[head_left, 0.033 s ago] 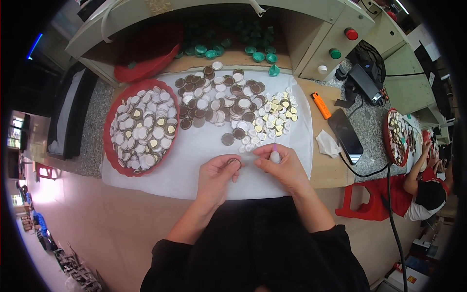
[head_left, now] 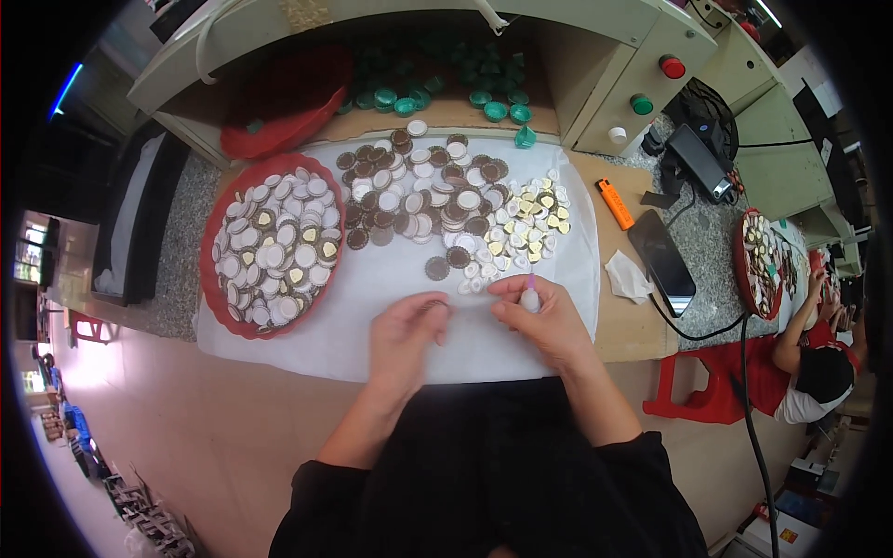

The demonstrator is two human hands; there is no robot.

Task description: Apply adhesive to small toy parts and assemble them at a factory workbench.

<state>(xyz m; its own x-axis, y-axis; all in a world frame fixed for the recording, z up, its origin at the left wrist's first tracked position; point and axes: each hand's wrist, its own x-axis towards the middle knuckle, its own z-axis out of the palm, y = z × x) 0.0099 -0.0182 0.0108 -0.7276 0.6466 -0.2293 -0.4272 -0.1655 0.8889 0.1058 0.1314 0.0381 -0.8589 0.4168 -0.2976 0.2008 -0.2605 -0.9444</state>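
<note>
My left hand (head_left: 407, 337) rests on the white sheet (head_left: 307, 316) and pinches a small round brown disc (head_left: 434, 301) at its fingertips. Right beside it, my right hand (head_left: 551, 325) grips a small white glue bottle (head_left: 530, 298) with a pink tip pointing away from me. Just beyond the fingers lie loose small white pieces (head_left: 480, 270) and one brown scalloped disc (head_left: 437, 268). Farther back spreads a pile of brown and white discs (head_left: 419, 191), with gold heart-shaped pieces (head_left: 532, 219) to its right.
A red round tray (head_left: 212, 296) filled with white-faced discs sits at the left. Green caps (head_left: 445, 93) lie at the back. An orange lighter (head_left: 614, 203), a dark phone (head_left: 662, 260) and a crumpled tissue (head_left: 628, 277) lie at the right. Another person (head_left: 809, 358) works beside a second red tray (head_left: 744, 270).
</note>
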